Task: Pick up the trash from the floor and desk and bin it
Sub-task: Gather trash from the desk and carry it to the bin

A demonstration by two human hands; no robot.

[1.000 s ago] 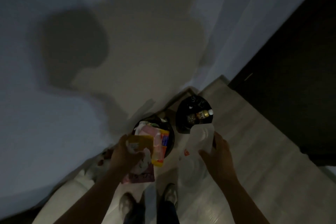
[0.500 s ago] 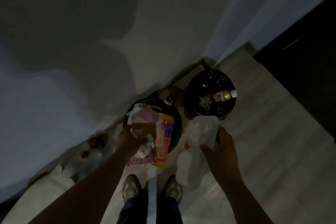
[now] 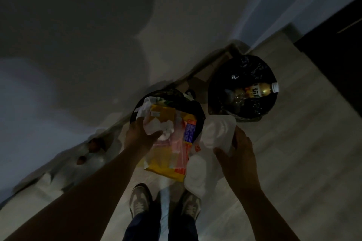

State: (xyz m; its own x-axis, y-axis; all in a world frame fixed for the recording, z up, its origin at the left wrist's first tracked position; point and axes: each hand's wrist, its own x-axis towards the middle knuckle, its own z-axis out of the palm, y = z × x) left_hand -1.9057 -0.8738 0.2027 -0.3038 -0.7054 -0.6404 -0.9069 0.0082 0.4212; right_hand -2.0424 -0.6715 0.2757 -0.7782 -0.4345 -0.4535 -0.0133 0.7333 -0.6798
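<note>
Two round bins lined with black bags stand on the floor by the wall. Above the near, left bin (image 3: 198, 112), which is heaped with paper and wrappers, my left hand (image 3: 140, 136) grips a bundle of trash (image 3: 166, 133): crumpled white tissue, a yellow packet and a pink wrapper. My right hand (image 3: 238, 153) holds a white plastic container (image 3: 214, 133) with a white plastic bag hanging from it, just in front of the right bin (image 3: 242, 86). That bin holds a bottle (image 3: 262, 90) with a white cap and other dim items.
A pale wall rises behind the bins, with a corner and a dark door or cabinet (image 3: 337, 49) at the right. A white bag with reddish items (image 3: 92, 150) lies along the baseboard at the left. My shoes (image 3: 140, 201) stand on the light wooden floor.
The view has closed in on the bins. My left hand has carried its bundle up over the left bin, and my right hand has brought the white container closer to the right bin.
</note>
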